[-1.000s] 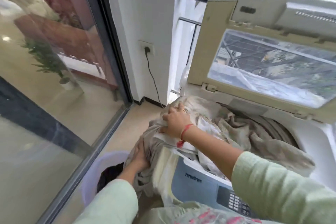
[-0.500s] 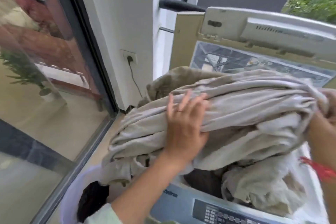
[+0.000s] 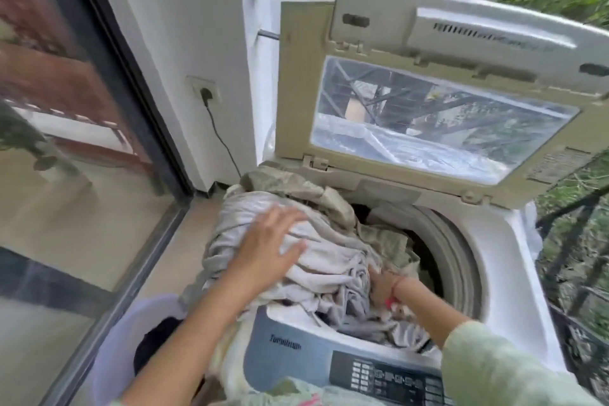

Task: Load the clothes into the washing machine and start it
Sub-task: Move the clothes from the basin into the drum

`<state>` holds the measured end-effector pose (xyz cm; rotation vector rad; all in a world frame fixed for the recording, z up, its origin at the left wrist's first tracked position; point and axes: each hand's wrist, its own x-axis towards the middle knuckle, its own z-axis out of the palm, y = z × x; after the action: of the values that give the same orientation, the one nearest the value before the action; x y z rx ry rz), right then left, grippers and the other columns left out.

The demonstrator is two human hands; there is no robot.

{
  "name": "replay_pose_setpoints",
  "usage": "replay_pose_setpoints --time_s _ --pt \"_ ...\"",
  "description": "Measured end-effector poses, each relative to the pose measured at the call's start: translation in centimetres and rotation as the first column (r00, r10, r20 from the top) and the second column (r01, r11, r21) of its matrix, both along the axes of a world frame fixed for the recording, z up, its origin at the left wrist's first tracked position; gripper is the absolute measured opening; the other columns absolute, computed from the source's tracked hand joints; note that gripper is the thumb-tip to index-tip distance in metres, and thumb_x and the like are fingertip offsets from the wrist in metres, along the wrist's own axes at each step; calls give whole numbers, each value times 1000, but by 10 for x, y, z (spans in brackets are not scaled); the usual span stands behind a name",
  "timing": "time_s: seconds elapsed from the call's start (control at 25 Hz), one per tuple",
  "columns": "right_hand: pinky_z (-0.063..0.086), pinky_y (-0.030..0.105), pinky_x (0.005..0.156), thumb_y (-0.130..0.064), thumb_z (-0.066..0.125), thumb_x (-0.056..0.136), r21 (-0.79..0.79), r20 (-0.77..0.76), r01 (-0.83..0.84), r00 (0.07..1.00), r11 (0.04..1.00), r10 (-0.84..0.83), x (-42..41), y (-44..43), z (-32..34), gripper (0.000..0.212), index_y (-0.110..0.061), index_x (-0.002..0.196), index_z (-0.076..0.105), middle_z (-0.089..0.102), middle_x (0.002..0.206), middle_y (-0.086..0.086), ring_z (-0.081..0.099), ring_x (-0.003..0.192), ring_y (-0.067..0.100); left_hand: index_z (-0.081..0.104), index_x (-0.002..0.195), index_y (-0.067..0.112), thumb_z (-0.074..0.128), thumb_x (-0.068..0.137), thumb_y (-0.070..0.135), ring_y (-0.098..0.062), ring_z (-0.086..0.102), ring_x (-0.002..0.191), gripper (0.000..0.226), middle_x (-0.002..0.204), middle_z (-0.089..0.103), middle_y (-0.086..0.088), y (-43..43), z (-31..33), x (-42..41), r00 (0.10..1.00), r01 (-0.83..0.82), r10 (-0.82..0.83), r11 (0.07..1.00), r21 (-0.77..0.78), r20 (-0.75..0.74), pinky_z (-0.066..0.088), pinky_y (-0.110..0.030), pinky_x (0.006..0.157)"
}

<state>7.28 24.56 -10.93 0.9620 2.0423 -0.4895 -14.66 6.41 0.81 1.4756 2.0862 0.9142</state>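
Presses the left hand (image 3: 267,249) flat on top of the clothes (image 3: 333,260), fingers straight and a little spread, thumb out toward 3 o'clock, gripping nothing. Sinks the right hand (image 3: 382,283) into the folds at the 5 o'clock side of the heap; fingers buried in cloth, so cannot tell whether curled or straight. Wears a red thread (image 3: 395,288) at that wrist and a pale green sleeve (image 3: 494,369) up the forearm.

Clothes: a crumpled grey-beige heap, partly down in the drum of the washing machine (image 3: 514,277), partly piled over its rim at 9 o'clock and trailing down the machine's side. Just below that trailing cloth, at 7 o'clock, a lavender basket (image 3: 108,369) with a dark garment (image 3: 155,343) inside.

Writing: a dark brand word (image 3: 285,341) on the grey front strip at 6 o'clock, too blurred to read. Same for the small print on the control panel (image 3: 389,379) and the raised lettering (image 3: 487,36) along the top of the lid (image 3: 296,92).

Lid raised upright at 12 o'clock, clear window in a beige frame. On the white wall at 10 o'clock, a socket (image 3: 204,89) with a black cable (image 3: 224,138) running down toward the machine. At 9 o'clock, a glass door (image 3: 66,175) full of reflections. At 3 o'clock, a black railing (image 3: 573,241) close beside the machine, greenery behind it.
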Motion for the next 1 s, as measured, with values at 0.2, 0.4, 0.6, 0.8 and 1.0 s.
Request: replay_pose_setpoints --time_s 0.2,0.4,0.6,0.8,1.0 --pt "48 37 88 -54 57 82 388 -560 -40 783 921 270 -110 -12 126 49 -28 123 52 55 129 6 55 113 26 5 149 29 67 78 31 -29 16 141 94 152 19 -4 -89 -70 -106 893 -377 171 789 -486 -415 22 -45 112" --pt "14 65 109 -74 51 72 376 -421 -243 815 894 399 -216 -112 110 90 -27 143 22 17 154 0 6 144 31 13 147 24 69 66 64 -27 43 126 106 146 35 -9 -112 -180 -102 980 -165 200 730 -663 -23 39 -41 104" --pt "40 45 93 -29 51 83 535 -551 -130 695 835 462 -217 -116 100 41 -16 121 44 54 120 8 47 119 32 59 113 7 42 98 10 -32 53 116 22 126 56 -17 -94 -157 -67 847 -346 481 822 -453 227 45 -38 91" --pt "37 25 66 -14 51 76 160 -958 335 280 928 65 -109 -65 182 23 -10 98 57 61 82 -2 61 78 9 64 107 30 46 86 -9 -23 57 114 48 112 63 4 -59 -57 -71 775 -517 426 852 79 467 44 -13 87" --pt "38 -1 76 -21 51 77 121 -992 762 81 636 91 19 -13 272 35 -47 99 45 52 92 -37 47 84 -21 68 108 25 48 75 21 -34 39 132 39 133 54 -7 28 45 17 854 -30 173 958 287 -490 2 -64 106"
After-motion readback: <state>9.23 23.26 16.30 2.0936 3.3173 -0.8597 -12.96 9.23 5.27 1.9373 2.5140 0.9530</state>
